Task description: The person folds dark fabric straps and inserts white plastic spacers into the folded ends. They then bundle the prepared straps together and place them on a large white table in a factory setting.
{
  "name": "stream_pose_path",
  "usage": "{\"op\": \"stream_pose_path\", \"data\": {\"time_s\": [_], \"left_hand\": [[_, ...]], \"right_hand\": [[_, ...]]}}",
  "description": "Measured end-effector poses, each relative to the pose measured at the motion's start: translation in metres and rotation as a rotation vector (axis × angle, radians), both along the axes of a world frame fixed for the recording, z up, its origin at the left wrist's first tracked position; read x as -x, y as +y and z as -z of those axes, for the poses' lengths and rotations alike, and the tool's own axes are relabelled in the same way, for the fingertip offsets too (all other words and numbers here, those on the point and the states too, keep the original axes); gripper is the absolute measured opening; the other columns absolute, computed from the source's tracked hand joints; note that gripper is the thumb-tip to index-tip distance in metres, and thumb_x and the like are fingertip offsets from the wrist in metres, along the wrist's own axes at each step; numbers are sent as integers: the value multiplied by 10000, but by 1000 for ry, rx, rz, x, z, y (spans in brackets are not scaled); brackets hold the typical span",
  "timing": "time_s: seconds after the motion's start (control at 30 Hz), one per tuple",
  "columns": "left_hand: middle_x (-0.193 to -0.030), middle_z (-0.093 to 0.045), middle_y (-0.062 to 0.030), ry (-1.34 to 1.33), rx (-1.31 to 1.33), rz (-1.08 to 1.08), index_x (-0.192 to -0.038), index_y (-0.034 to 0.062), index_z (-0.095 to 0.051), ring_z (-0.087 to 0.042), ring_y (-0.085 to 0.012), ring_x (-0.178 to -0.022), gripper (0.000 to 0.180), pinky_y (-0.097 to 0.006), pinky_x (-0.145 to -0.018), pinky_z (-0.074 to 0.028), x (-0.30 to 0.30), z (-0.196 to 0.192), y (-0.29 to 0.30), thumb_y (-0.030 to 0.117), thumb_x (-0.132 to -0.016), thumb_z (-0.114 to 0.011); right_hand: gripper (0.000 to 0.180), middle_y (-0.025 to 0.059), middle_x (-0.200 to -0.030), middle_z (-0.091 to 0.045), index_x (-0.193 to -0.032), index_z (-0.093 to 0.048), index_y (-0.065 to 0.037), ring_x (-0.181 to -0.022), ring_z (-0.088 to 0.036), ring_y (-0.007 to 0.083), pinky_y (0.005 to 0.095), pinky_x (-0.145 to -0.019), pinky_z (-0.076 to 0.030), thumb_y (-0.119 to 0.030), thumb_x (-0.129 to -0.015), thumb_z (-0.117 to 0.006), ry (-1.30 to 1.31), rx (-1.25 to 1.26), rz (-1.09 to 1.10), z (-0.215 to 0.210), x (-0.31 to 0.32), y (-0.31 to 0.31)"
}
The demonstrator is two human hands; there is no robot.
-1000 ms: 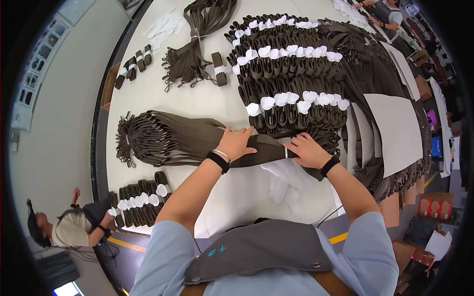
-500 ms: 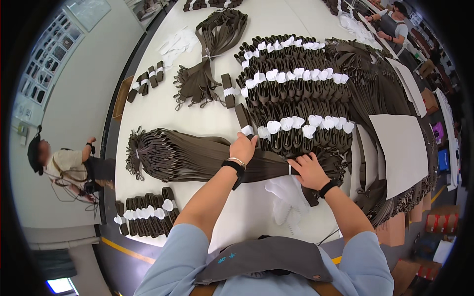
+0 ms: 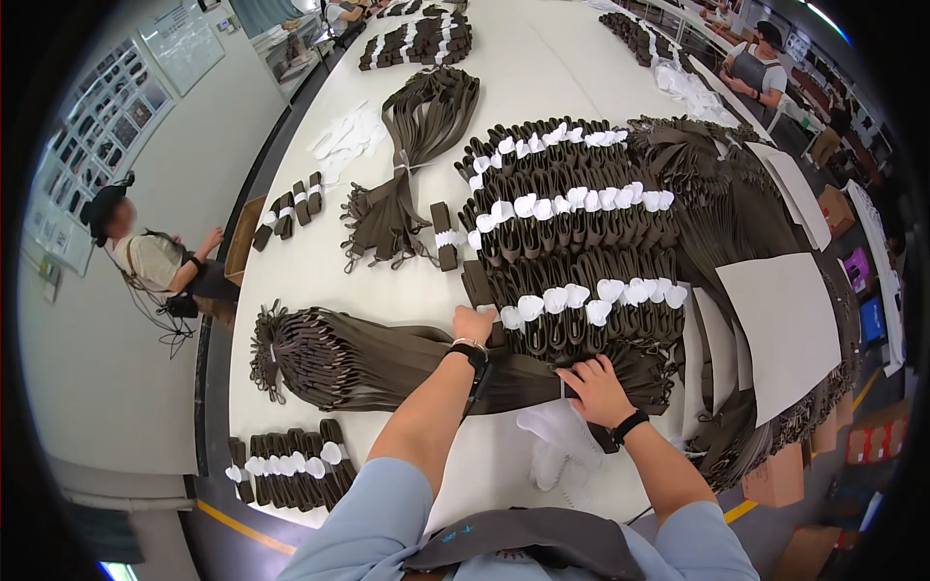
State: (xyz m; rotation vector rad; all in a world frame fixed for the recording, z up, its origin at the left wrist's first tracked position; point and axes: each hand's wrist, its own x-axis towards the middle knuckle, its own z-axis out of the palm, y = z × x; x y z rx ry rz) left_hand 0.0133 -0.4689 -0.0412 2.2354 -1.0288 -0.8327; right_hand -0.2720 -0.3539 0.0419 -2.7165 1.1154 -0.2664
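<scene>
I see my left hand (image 3: 473, 322) laid flat, fingers loosely spread and gripping nothing, on the long fanned bundle of dark brown fabric straps (image 3: 387, 363) that lies across the white tabletop (image 3: 320, 281). The hand presses at the bundle's right end, where it meets the nearest row of folded dark brown straps with white heart-shaped tags (image 3: 581, 310). My right hand (image 3: 596, 387) rests just beside that end of the bundle too, fingers curled down onto the strap ends; I cannot tell whether they pinch a strap or only press on it. Just below the bundle's right end, near my right wrist, lies a small heap of loose white paper tags (image 3: 562, 450).

Beyond the bundle, further rows of the same tagged straps are stacked one behind another. To the left of the bundle's looped end, off the tabletop, a person in a dark cap (image 3: 145, 252) crouches by the wall. Below the bundle's left end sits a short row of folded brown straps with white tags (image 3: 291, 470). Right of the bundle, grey paper sheets (image 3: 785, 329) cover more straps.
</scene>
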Motion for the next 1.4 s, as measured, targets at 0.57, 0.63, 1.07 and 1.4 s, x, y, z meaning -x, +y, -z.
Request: {"op": "stream_pose_path", "data": {"time_s": [0.57, 0.63, 1.07, 1.4], "left_hand": [[-1220, -489, -238, -175, 208, 329, -1356, -86, -373, -569, -419, -1048, 782, -451, -888, -490, 61, -69, 23, 324, -774, -698], [-1217, -507, -240, -323, 185, 375, -1292, -103, -466, -561, -417, -1051, 734, -453, -904, -473, 57, -61, 21, 394, -795, -677], [-1304, -461, -273, -244, 387, 368, -1378, -59, -362, -456, -450, -1165, 611, -517, -1002, -361, 84, -6, 26, 326, -938, -541], [-1279, -469, -286, -154, 543, 252, -1285, -77, -467, -456, -445, -1163, 553, -477, -1000, -387, 59, -13, 16, 350, -943, -553]], "right_hand": [[617, 97, -1062, -530, -1281, -531, -130, -1068, -487, 281, 508, -1076, -292, -182, -703, -740, -33, -6, 40, 8, 1, 6], [612, 96, -1062, -530, -1277, -534, -129, -1071, -488, 282, 507, -1083, -286, -181, -703, -740, -39, -9, 57, 12, 5, 8], [606, 84, -1050, -538, -1263, -547, -127, -1065, -492, 276, 503, -1079, -291, -183, -691, -740, -55, -19, 38, 13, 3, 6], [601, 75, -1049, -555, -1250, -562, -128, -1050, -506, 268, 505, -1078, -294, -166, -681, -750, -93, -38, 50, 7, -2, 6]]}}
